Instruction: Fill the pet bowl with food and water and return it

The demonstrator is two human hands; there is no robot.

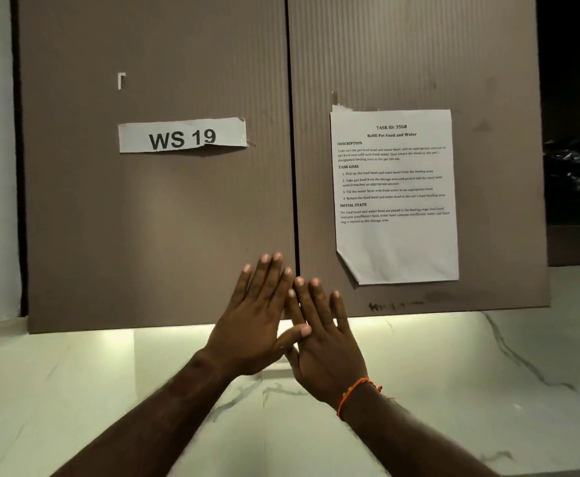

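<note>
both hands are raised flat with fingers straight, grasping nothing: the left hand overlaps the right hand, its thumb across it, before two brown cupboard doors. a "ws 19" label sits at eleven o'clock, a task sheet at one o'clock. no pet bowl is in sight; i cannot tell where it is.

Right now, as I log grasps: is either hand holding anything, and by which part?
Nothing is held. The left hand and right hand are both flat, fingers straight, overlapping before the cabinet doors.
</note>
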